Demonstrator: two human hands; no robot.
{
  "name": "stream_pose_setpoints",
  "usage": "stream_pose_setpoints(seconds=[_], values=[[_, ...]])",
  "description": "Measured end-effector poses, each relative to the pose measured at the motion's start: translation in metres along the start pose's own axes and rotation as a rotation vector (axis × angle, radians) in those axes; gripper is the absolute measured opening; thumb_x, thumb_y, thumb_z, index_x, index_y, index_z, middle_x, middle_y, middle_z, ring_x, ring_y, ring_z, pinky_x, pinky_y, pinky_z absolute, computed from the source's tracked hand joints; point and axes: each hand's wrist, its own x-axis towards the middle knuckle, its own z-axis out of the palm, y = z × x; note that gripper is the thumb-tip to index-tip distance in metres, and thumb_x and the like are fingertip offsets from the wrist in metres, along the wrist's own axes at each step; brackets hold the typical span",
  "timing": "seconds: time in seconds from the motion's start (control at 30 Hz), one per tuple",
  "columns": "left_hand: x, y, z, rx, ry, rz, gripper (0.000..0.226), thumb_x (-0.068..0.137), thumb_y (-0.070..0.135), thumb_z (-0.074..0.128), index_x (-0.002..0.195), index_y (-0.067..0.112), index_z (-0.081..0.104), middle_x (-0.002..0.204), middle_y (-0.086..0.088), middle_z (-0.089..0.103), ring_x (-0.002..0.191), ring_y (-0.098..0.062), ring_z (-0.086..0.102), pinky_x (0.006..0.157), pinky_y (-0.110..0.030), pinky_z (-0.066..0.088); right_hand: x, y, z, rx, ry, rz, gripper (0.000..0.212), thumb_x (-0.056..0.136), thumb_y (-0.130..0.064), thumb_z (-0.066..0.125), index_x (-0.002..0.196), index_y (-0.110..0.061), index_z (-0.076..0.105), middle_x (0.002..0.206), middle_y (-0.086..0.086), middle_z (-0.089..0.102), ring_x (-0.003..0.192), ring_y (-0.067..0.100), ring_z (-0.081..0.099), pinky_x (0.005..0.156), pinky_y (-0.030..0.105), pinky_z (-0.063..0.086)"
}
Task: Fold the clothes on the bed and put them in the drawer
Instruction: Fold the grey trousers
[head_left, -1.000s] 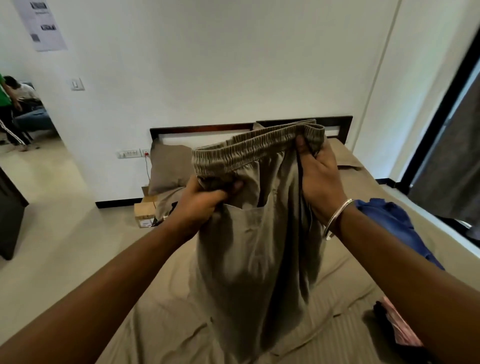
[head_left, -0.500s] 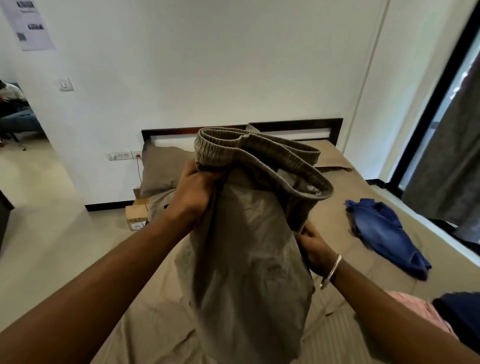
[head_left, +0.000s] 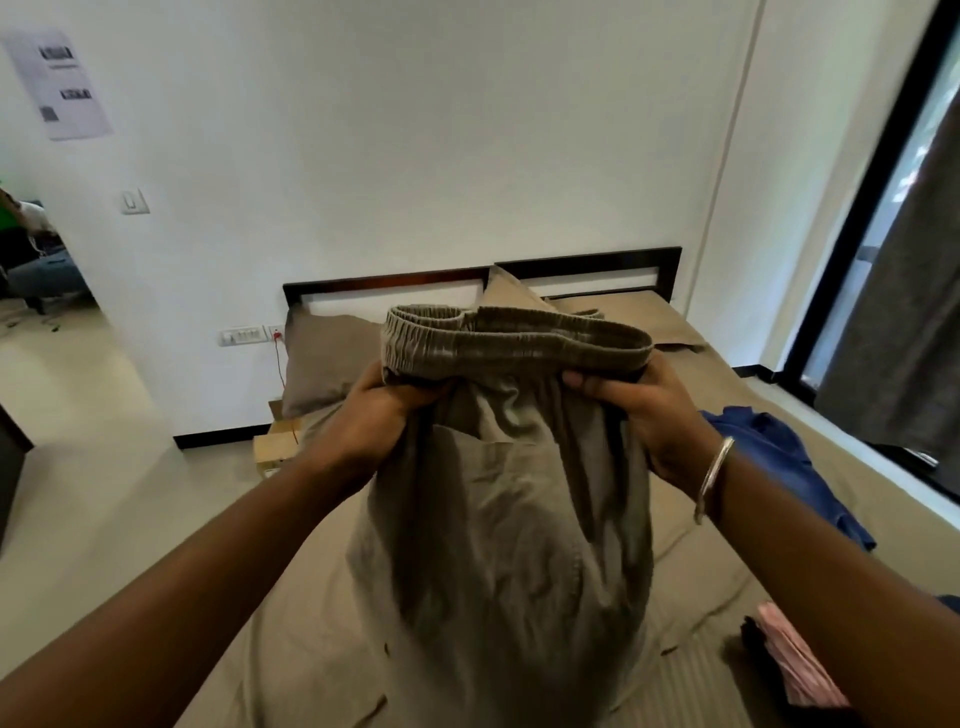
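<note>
The olive trousers (head_left: 498, 519) hang above the bed (head_left: 311, 623), gripped just under the elastic waistband: left hand (head_left: 384, 415) at nine o'clock, right hand (head_left: 644, 410) at three, fingers curled into cloth. Folding looks barely begun (legs dangling); next, probably, lay them flat, both forearms outstretched.
</note>
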Motion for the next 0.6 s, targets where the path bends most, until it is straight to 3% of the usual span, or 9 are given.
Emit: stream_pose_setpoints(seconds=[0.07, 0.13, 0.17, 0.23, 0.3, 0.37, 0.43, 0.53, 0.6], values=[[0.002, -0.003, -0.010, 0.063, -0.064, -0.034, 0.079, 0.056, 0.032, 0.090, 0.127, 0.015, 0.059, 0.114, -0.001, 0.066, 0.102, -0.015, 0.066, 0.083, -0.027, 0.056, 0.000, -0.013, -0.007, 0.028, -0.053, 0.081, 0.037, 0.079, -0.005, 0.067, 0.116, -0.006, 0.064, 0.110, 0.010, 0.072, 0.105, 0.026, 0.068, 0.084, 0.030, 0.057], [0.002, -0.002, -0.020, 0.139, -0.170, -0.088, 0.105, 0.029, 0.041, 0.094, 0.126, 0.020, 0.058, 0.118, -0.003, 0.067, 0.106, -0.021, 0.067, 0.088, -0.039, 0.057, 0.001, -0.021, -0.023, 0.076, -0.170, 0.250, 0.032, 0.081, 0.000, 0.065, 0.112, -0.008, 0.067, 0.107, 0.010, 0.073, 0.101, 0.026, 0.069, 0.079, 0.029, 0.058], [0.004, -0.003, -0.026, 0.180, -0.274, -0.141, 0.104, 0.026, 0.041, 0.096, 0.122, 0.023, 0.061, 0.116, -0.003, 0.069, 0.103, -0.022, 0.068, 0.087, -0.043, 0.058, 0.001, -0.023, -0.030, 0.063, -0.250, 0.344, 0.029, 0.082, 0.003, 0.065, 0.108, -0.009, 0.072, 0.107, 0.011, 0.074, 0.100, 0.026, 0.070, 0.078, 0.029, 0.058], [0.002, -0.001, -0.031, 0.273, -0.515, -0.280, 0.075, 0.042, 0.029, 0.095, 0.112, 0.029, 0.068, 0.110, -0.001, 0.073, 0.103, -0.024, 0.069, 0.089, -0.050, 0.057, 0.004, -0.022, -0.040, -0.026, -0.415, 0.512, 0.026, 0.080, 0.002, 0.064, 0.096, -0.013, 0.078, 0.107, 0.013, 0.073, 0.099, 0.026, 0.070, 0.080, 0.031, 0.059], [0.008, -0.005, -0.027, 0.407, -0.604, -0.385, 0.059, 0.060, 0.015, 0.089, 0.111, 0.034, 0.066, 0.112, 0.001, 0.072, 0.105, -0.024, 0.067, 0.092, -0.050, 0.055, 0.012, -0.015, -0.045, -0.197, -0.524, 0.649, 0.025, 0.076, -0.003, 0.067, 0.095, -0.015, 0.078, 0.111, 0.015, 0.072, 0.104, 0.029, 0.069, 0.086, 0.036, 0.059], [0.024, -0.015, -0.016, 0.609, -0.505, -0.464, 0.048, 0.074, 0.008, 0.080, 0.111, 0.032, 0.060, 0.115, 0.001, 0.068, 0.103, -0.020, 0.064, 0.087, -0.043, 0.057, 0.029, -0.005, -0.045, -0.511, -0.587, 0.745, 0.024, 0.077, -0.013, 0.077, 0.099, -0.021, 0.074, 0.111, 0.014, 0.071, 0.101, 0.030, 0.068, 0.080, 0.041, 0.060], [0.058, -0.031, -0.007, 0.895, -0.337, -0.488, 0.037, 0.085, 0.006, 0.067, 0.116, 0.022, 0.055, 0.119, -0.004, 0.060, 0.105, -0.022, 0.059, 0.077, -0.039, 0.057, 0.052, 0.004, -0.037, -0.833, -0.550, 0.845, 0.026, 0.086, -0.025, 0.074, 0.110, -0.023, 0.065, 0.112, 0.010, 0.067, 0.094, 0.027, 0.068, 0.067, 0.041, 0.061], [0.122, -0.052, 0.008, 1.311, -0.217, -0.325, 0.022, 0.090, 0.007, 0.055, 0.111, 0.003, 0.063, 0.109, -0.013, 0.063, 0.098, -0.028, 0.063, 0.080, -0.039, 0.057, 0.108, 0.029, -0.020, -0.814, -0.329, 0.885, 0.026, 0.096, -0.019, 0.062, 0.116, -0.004, 0.056, 0.115, 0.023, 0.059, 0.083, 0.034, 0.067, 0.060, 0.045, 0.061], [0.175, -0.055, 0.014, 1.169, -0.078, -0.266, 0.016, 0.094, 0.006, 0.051, 0.103, 0.000, 0.063, 0.110, -0.018, 0.065, 0.087, -0.027, 0.061, 0.077, -0.037, 0.055, 0.165, 0.052, -0.018, -0.738, -0.137, 0.749, 0.016, 0.099, -0.016, 0.058, 0.108, -0.003, 0.059, 0.112, 0.024, 0.062, 0.087, 0.037, 0.069, 0.067, 0.050, 0.061]])
